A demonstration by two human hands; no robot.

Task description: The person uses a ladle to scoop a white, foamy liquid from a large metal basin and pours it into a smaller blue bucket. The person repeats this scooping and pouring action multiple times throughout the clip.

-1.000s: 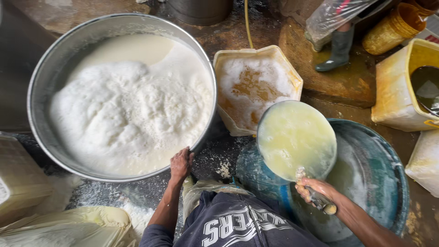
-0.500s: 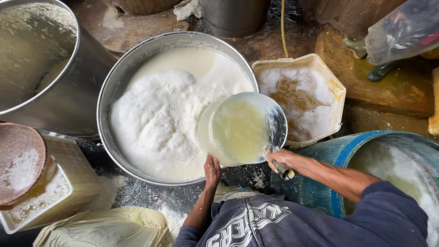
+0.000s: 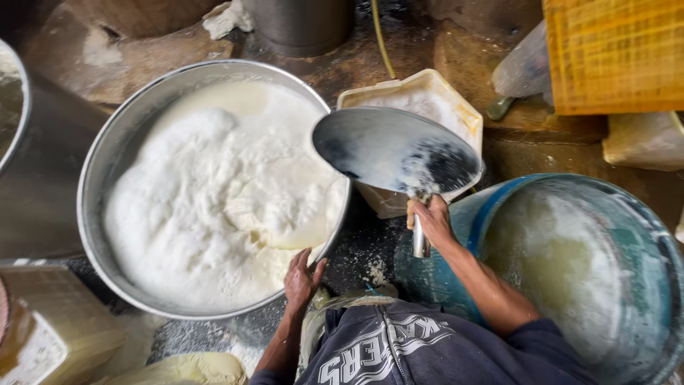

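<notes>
A round metal ladle pan (image 3: 395,150), emptied and tilted, stayed gripped by its handle in the right hand (image 3: 429,219); the left hand (image 3: 302,276) clasped one wide steel basin (image 3: 114,153) of white foam at seven o'clock.

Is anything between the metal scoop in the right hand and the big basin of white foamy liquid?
Nothing visible. The metal scoop, held by the right hand, already overhangs the basin rim; the left hand grips the near rim, off to the side.
</notes>
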